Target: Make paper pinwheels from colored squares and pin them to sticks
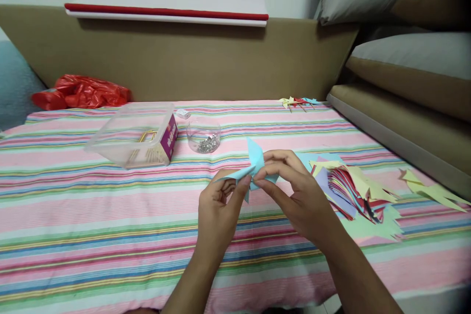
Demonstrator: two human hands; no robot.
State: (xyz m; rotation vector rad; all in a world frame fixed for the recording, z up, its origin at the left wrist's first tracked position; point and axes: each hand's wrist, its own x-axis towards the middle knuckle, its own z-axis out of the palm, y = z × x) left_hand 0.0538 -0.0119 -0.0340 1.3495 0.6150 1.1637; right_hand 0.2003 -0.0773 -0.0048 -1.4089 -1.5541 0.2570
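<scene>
While left hand (218,206) pinches pointed blue paper pinwheel (255,154), right hand (300,189) holds it, grip narrow.

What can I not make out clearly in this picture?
In the head view:
Blue paper: partly hidden by the fingers.
Metal pieces: too small to tell their shape.
Box label: writing too small and blurred to read.
Stacked cushions: cut off by the right edge.

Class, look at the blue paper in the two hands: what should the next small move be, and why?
Probably, the right hand should press gently on the small shiny piece while the left hand steadies the blue paper. Both hands pinch close to that piece, and the paper's points stick out around it, so the folds might spring loose there.
</scene>
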